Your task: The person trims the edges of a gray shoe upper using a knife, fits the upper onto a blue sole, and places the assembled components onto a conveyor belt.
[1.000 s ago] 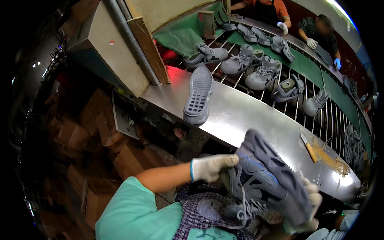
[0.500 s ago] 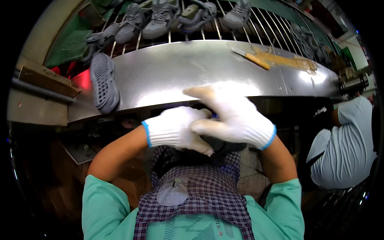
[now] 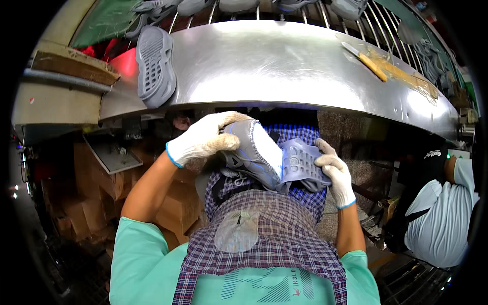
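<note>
Over my lap, a grey shoe upper point(image 3: 245, 158) lies tilted with its white underside turned right. My left hand point(image 3: 206, 138), in a white knit glove, is closed around its far end. A grey rubber sole point(image 3: 301, 163) with a grid of square hollows stands bent open beside the upper. The two meet along the near end; whether they are joined there I cannot tell. Gloved too, my right hand point(image 3: 336, 175) grips the sole by its right edge. Another grey sole point(image 3: 156, 66) rests on the left of the metal bench point(image 3: 254, 61).
A knife with a yellow handle point(image 3: 373, 67) lies at the bench's right, by brownish tape point(image 3: 406, 79). Grey shoes point(image 3: 239, 5) stand on a rack of metal bars behind. Cardboard boxes point(image 3: 175, 203) are at lower left. A person in a light shirt point(image 3: 439, 218) sits at right.
My hands were close together at the bench edge, with dark, unclear things below them. Now they are apart over my lap, holding the upper and the sole. The view has tilted down.
</note>
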`<state>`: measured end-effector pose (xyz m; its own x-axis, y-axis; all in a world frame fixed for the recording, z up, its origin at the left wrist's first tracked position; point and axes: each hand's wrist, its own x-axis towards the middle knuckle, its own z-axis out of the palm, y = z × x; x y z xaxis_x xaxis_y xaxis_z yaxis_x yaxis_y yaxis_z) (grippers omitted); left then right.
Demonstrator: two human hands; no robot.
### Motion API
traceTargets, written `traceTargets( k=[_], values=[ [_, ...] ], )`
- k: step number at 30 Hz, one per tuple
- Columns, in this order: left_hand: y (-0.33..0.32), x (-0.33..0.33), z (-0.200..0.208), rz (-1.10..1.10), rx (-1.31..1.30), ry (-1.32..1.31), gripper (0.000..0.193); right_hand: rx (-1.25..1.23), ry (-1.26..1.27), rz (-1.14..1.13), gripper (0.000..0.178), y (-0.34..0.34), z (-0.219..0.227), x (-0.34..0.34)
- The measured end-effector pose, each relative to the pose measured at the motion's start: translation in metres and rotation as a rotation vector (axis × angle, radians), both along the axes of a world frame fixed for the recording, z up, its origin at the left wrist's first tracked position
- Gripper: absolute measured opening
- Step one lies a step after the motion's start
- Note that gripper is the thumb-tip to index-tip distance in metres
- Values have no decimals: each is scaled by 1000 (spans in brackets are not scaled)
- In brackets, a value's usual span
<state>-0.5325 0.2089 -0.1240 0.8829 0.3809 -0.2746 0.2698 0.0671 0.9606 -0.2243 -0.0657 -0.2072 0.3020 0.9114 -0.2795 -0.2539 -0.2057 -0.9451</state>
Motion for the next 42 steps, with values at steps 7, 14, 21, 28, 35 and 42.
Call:
traceTargets(
  k=[7,14,21,28,35,42],
  values=[
    [-9,82,-3,202,504,-261,35,543,-447,718,50,44,123,-22],
    [-75,32,58,-194,334,-210,89,190,-763,630,88,44,144,-39],
    [-125,22,40,81,715,-423,81,515,-725,448,69,36,140,-47],
    [-95,46,22,215,802,-577,89,626,-824,411,72,73,137,-27],
    [-57,55,21,134,438,-446,71,385,-620,588,62,119,142,-10],
    [-50,71,48,310,189,-302,42,135,-350,353,53,105,138,-18]
  ],
)
